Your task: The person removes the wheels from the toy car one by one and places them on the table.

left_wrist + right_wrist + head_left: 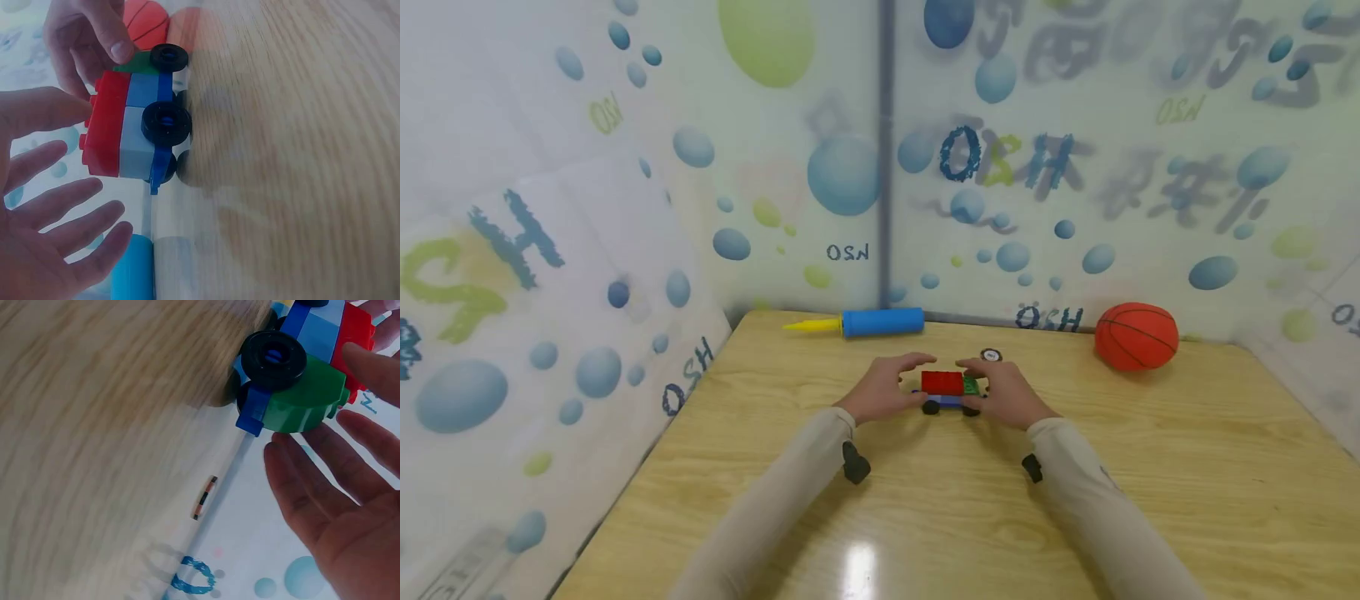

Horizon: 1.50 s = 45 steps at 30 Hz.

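A toy truck of building blocks [942, 383] stands on its black wheels on the table, with a red block along the top, light blue blocks below and a green block [306, 397] at one end. At its left end my left hand [886, 390] has its fingers spread; in the left wrist view the thumb [53, 114] is close to the red block, contact unclear. My right hand [1009, 393] is around the green end, its fingers loosely extended. Whether those fingertips touch the blocks cannot be made out.
Behind the truck lies a blue hand pump [883, 322] with a yellow nozzle. A small round disc [991, 355] sits just beyond the right hand. The red ball [1137, 337] is at the back right. Patterned walls [775, 208] border the wooden table [925, 517].
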Available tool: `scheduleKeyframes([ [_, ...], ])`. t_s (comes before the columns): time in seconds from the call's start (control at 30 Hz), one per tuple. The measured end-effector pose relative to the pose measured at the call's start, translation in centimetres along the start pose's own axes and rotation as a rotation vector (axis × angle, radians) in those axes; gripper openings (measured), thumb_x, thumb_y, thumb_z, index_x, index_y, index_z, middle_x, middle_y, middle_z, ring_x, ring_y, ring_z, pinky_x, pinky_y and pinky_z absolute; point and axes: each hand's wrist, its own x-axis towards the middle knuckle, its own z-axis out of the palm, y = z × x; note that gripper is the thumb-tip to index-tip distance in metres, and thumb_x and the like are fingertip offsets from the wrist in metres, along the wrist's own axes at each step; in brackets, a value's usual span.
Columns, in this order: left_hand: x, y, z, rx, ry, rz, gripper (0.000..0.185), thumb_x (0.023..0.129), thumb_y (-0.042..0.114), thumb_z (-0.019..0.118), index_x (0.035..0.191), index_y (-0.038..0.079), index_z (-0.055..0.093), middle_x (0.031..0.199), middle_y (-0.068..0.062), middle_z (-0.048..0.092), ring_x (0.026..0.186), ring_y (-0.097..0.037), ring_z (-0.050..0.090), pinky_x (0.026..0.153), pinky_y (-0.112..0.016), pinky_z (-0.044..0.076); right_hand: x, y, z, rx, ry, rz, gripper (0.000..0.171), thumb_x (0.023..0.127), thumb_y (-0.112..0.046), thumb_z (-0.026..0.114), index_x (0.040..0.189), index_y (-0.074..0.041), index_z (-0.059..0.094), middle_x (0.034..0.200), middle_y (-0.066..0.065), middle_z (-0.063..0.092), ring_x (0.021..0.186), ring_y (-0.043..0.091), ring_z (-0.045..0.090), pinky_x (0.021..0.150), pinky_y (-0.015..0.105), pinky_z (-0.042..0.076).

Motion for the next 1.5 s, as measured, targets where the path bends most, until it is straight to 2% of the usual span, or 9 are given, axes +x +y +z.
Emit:
scheduleKeyframes([
  [0.07,0.5,0.2,0.2,-0.028,0.003,0.02,0.056,0.091,0.015,0.071,0.144,0.015,0.054,0.147,-0.006,0.057,0.132,-0.035,0.058,0.104,-0.049,0.052,0.1,0.2,-0.1,0.035,0.009,0.01,0.055,0.088,-0.01,0.076,0.139,-0.002,0.058,0.129,0.02,0.068,0.115,0.037,0.067,0.091,0.05,0.058],
  [0.23,1.2,0.5,0.7,-0.047,-0.017,-0.009,0.051,0.089,0.01,0.073,0.137,0.013,0.06,0.134,-0.007,0.066,0.119,-0.027,0.064,0.098,-0.042,0.055,0.4,0.9,-0.1,0.087,0.006,0.014,0.049,0.086,-0.003,0.075,0.134,-0.002,0.061,0.125,0.02,0.07,0.113,0.036,0.068,0.088,0.047,0.059],
  [0.5,1.7,0.1,1.2,-0.047,0.002,-0.046,0.046,0.087,0.006,0.074,0.131,0.016,0.066,0.128,-0.006,0.07,0.117,-0.025,0.064,0.1,-0.043,0.053,0.6,1.4,-0.1,0.093,0.015,0.053,0.037,0.085,-0.004,0.076,0.121,-0.007,0.071,0.119,0.013,0.072,0.101,0.03,0.064,0.089,0.048,0.054],
  [0.83,2.0,0.2,0.8,-0.047,-0.021,-0.061,0.042,0.088,0.013,0.075,0.129,0.016,0.066,0.118,-0.006,0.073,0.103,-0.021,0.064,0.093,-0.038,0.053,0.9,1.5,-0.5,0.159,-0.021,0.071,0.038,0.087,-0.008,0.075,0.125,-0.006,0.07,0.12,0.014,0.071,0.099,0.026,0.06,0.081,0.036,0.052],
  [0.93,2.1,0.3,0.5,-0.041,-0.045,-0.039,0.044,0.089,0.016,0.075,0.131,0.016,0.063,0.115,-0.007,0.073,0.099,-0.019,0.064,0.088,-0.033,0.055,1.1,1.2,-1.1,0.22,-0.047,0.054,0.048,0.089,-0.009,0.074,0.135,-0.003,0.062,0.122,0.016,0.071,0.101,0.028,0.063,0.083,0.039,0.054],
  [1.07,2.1,0.7,0.3,-0.028,-0.109,-0.021,0.047,0.091,0.023,0.073,0.135,0.017,0.06,0.117,-0.008,0.072,0.096,-0.017,0.064,0.083,-0.028,0.055,1.6,0.6,-1.9,0.314,-0.094,0.059,0.076,0.089,-0.012,0.074,0.154,-0.003,0.034,0.12,0.017,0.072,0.102,0.026,0.062,0.086,0.04,0.052],
  [1.17,1.9,1.0,0.4,-0.039,-0.148,-0.035,0.051,0.091,0.028,0.072,0.138,0.015,0.057,0.119,-0.008,0.071,0.095,-0.016,0.064,0.081,-0.026,0.055,1.9,-0.1,-2.4,0.353,-0.127,0.07,0.09,0.089,-0.013,0.074,0.159,-0.004,0.018,0.118,0.017,0.073,0.097,0.023,0.059,0.084,0.038,0.048],
  [1.37,2.0,1.2,0.6,-0.054,-0.145,-0.068,0.059,0.088,0.034,0.076,0.14,0.015,0.055,0.121,-0.006,0.068,0.098,-0.016,0.061,0.082,-0.028,0.055,2.4,-1.0,-3.0,0.389,-0.155,0.092,0.092,0.09,-0.014,0.072,0.161,-0.006,0.013,0.118,0.016,0.073,0.09,0.022,0.059,0.086,0.039,0.046],
  [1.5,2.2,1.3,0.7,-0.079,-0.132,-0.078,0.059,0.088,0.035,0.076,0.139,0.015,0.054,0.123,-0.007,0.067,0.099,-0.017,0.062,0.086,-0.031,0.055,2.6,-1.3,-3.2,0.395,-0.147,0.094,0.087,0.091,-0.016,0.071,0.16,-0.008,0.018,0.119,0.017,0.073,0.091,0.021,0.059,0.088,0.041,0.046],
])
